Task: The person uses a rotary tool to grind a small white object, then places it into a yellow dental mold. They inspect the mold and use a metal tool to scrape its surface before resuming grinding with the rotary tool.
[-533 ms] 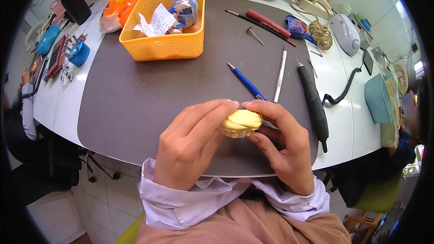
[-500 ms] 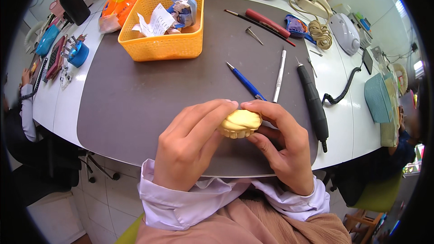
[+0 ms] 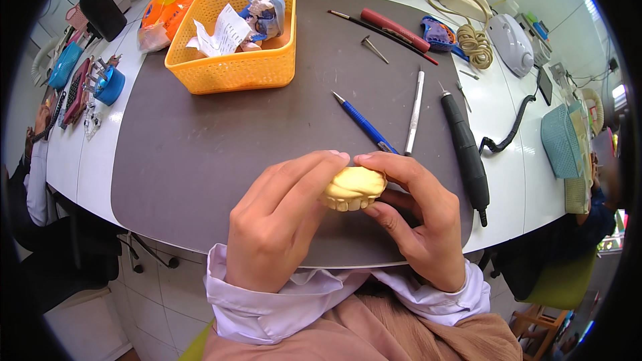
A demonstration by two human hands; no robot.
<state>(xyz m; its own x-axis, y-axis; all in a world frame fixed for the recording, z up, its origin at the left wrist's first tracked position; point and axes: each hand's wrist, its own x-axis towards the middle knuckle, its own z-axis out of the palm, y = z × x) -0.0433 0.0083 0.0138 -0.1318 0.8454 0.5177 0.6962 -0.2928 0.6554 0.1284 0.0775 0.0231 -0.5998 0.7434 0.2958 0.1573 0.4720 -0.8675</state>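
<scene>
Between my two hands is a pale yellow dental cast (image 3: 355, 184), its row of teeth facing down toward me. My left hand (image 3: 281, 204) is closed on its left side, fingertips at the upper edge. On the other side, my right hand (image 3: 418, 210) grips it with the forefinger on top and the thumb at the lower right. The cast is held up over the near edge of the grey mat (image 3: 194, 140). Just beyond my hands lie a blue mechanical pencil (image 3: 364, 122) and a slim silver-white instrument (image 3: 415, 113).
A yellow basket (image 3: 234, 79) holding paper and dental impressions stands far left. A black handpiece (image 3: 465, 154) with a coiled cord lies on the right. Farther back are a red-handled tool (image 3: 394, 30), a brush and a blue impression tray (image 3: 439, 33). People sit at both sides.
The cast has tipped slightly, so its front teeth show more, while both hands keep hold of it. The whole view has shifted a little.
</scene>
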